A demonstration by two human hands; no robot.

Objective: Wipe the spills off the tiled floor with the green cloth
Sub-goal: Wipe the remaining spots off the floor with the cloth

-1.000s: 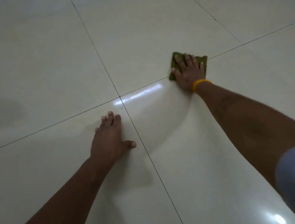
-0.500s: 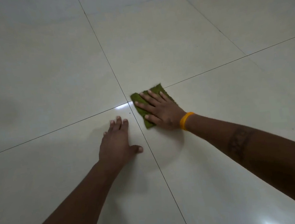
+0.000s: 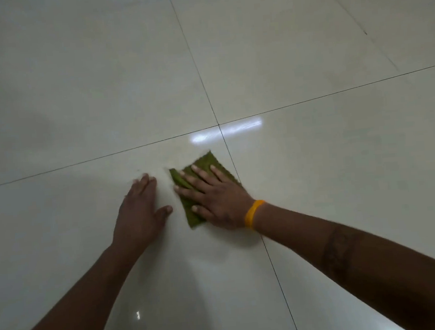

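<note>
Two bare forearms reach in from the bottom edge, elbows cut off by the frame. The left hand (image 3: 139, 210) lies flat on the tiled floor (image 3: 75, 98), fingers together, thumb out, holding nothing. Just right of it, the right hand (image 3: 214, 199), a yellow wristband (image 3: 252, 214) at its wrist, presses one green cloth (image 3: 206, 163) flat, fingers spread; most of the cloth is hidden beneath this grip. Beyond it, one bright reflection (image 3: 226, 131) straddles the crossing grout lines (image 3: 195, 62). Any spills are hard to make out.
</note>
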